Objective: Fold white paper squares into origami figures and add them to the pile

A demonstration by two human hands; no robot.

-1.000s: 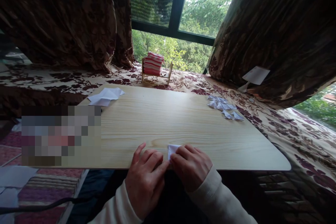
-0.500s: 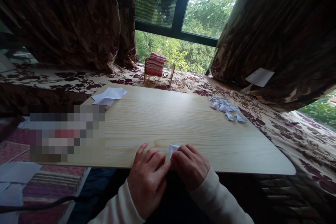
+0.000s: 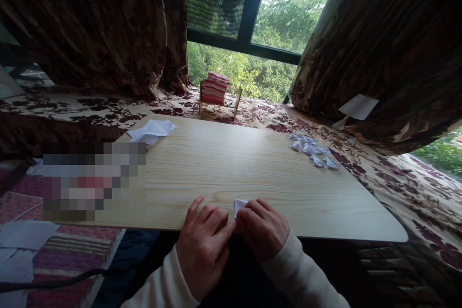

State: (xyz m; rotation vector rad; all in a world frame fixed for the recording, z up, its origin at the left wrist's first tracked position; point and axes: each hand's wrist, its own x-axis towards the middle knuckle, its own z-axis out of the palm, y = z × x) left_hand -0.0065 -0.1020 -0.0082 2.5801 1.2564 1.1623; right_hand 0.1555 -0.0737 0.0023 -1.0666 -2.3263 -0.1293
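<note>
A small folded piece of white paper (image 3: 239, 206) lies at the near edge of the wooden table. My right hand (image 3: 265, 225) is closed on it, its curled fingers covering most of the piece, so only the upper left corner shows. My left hand (image 3: 206, 236) rests beside it at the table edge. Its fingers are apart and loosely bent, the index fingertip reaching close to the right fingertips and the paper. I cannot make out whether that fingertip touches the paper. Nothing shows in the left hand.
Several folded white paper pieces (image 3: 312, 149) sit at the table's right. Loose white sheets (image 3: 153, 131) lie at its far left corner. A blurred patch (image 3: 94, 183) hides the left side. Beyond the table (image 3: 202, 168), a small wooden rack (image 3: 218, 106) holds pink-striped cloths (image 3: 215, 87).
Both hands keep nearly the same pose around the paper. The whole view has shifted very slightly.
</note>
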